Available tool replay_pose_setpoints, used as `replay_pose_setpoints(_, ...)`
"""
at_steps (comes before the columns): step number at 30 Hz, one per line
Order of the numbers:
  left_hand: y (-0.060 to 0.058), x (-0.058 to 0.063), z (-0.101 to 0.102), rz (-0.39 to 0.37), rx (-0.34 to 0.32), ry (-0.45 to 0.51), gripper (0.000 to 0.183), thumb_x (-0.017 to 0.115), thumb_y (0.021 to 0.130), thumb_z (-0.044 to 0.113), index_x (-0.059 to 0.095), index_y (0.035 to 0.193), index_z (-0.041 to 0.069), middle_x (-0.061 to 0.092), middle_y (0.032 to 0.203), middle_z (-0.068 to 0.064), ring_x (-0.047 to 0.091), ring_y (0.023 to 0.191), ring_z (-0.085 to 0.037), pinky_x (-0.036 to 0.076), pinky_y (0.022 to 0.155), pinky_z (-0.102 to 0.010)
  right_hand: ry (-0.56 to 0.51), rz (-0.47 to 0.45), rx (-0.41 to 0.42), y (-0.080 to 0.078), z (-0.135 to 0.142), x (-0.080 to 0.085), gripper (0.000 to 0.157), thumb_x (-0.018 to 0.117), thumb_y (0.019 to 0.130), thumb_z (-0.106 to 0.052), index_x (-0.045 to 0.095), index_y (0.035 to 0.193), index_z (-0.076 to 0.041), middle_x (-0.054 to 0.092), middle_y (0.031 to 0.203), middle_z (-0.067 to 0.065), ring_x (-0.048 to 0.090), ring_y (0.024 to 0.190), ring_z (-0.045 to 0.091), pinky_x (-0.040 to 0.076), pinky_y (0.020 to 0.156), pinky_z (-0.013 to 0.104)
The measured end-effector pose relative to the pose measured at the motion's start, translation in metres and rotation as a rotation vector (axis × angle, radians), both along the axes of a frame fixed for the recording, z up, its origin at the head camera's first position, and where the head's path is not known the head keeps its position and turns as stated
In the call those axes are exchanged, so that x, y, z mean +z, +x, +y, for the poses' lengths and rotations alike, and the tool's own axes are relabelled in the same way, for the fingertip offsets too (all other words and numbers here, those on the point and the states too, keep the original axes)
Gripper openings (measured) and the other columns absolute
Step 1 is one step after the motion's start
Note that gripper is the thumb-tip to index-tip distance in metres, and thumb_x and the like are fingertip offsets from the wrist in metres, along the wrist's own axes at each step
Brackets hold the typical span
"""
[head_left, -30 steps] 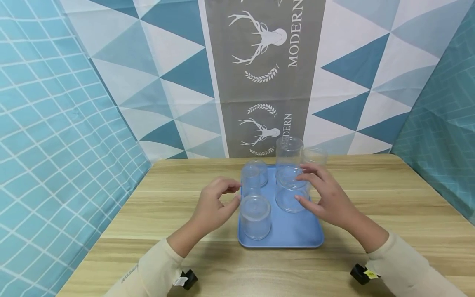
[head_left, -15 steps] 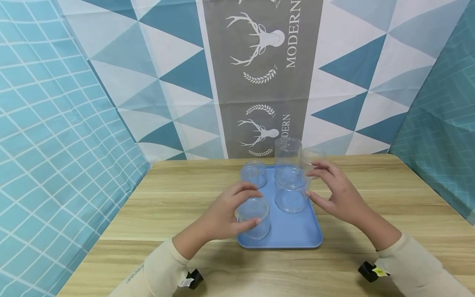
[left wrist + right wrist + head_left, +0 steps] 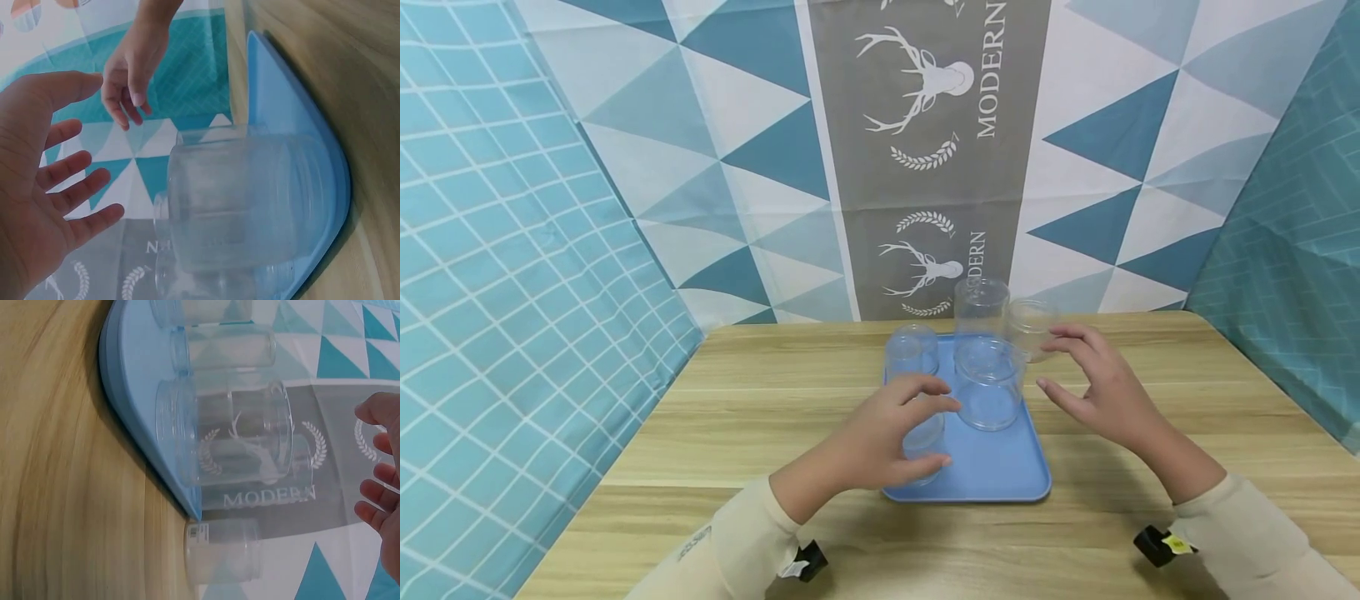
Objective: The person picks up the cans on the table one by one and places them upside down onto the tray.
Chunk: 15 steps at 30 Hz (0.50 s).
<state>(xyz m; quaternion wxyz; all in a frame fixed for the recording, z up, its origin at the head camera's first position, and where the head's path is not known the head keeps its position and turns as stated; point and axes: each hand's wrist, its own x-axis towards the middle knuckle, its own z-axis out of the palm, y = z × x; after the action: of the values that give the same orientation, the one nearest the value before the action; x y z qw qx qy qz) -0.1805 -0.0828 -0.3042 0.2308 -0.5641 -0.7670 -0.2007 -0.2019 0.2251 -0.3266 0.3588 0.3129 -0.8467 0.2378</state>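
My left hand (image 3: 887, 437) hovers over the front left clear jar (image 3: 927, 446) on the blue tray (image 3: 992, 479), partly hiding it. In the left wrist view, the fingers are spread and apart from the large jar (image 3: 231, 206). To the right of the tray my right hand (image 3: 1101, 387) hangs in the air, fingers loosely bent, holding nothing. Nearest to it are a wide clear jar (image 3: 989, 400) on the tray and a smaller clear jar (image 3: 1030, 329) standing off the tray. That smaller jar bears a little label in the right wrist view.
A tall clear jar (image 3: 981, 304) stands at the tray's back right. Small clear jars (image 3: 917, 346) stand close together at its back left. The wooden table (image 3: 760, 375) meets a patterned cloth (image 3: 775, 167) behind it.
My left hand has moved right from beside the tray to over the front left jar. My right hand has drawn away rightward from the wide jar. The jars keep their places.
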Motion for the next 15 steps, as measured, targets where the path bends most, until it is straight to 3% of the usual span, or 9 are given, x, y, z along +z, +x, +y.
replay_pose_setpoints(6,0.006,-0.002,0.013,0.055,-0.007,0.018,0.044,0.067,0.073,0.033,0.055,0.111,0.013,0.048,0.115,-0.005,0.044,0.108,-0.015,0.037,0.092,-0.025,-0.02,0.028,-0.004,-0.003,0.007,-0.001,0.045,0.074,0.063,-0.007,0.058,0.104,-0.003,0.049,0.116,0.015,0.045,0.108,0.03,0.037,0.089,0.036)
replay_pose_setpoints(15,0.01,-0.01,0.029,0.104,-0.025,-0.045,0.043,0.065,0.073,0.034,0.055,0.11,0.014,0.049,0.115,-0.005,0.047,0.105,-0.015,0.037,0.091,-0.024,0.029,0.029,-0.027,-0.012,0.018,-0.004,0.047,0.073,0.063,-0.011,0.058,0.107,0.0,0.05,0.115,0.015,0.044,0.106,0.032,0.037,0.085,0.046)
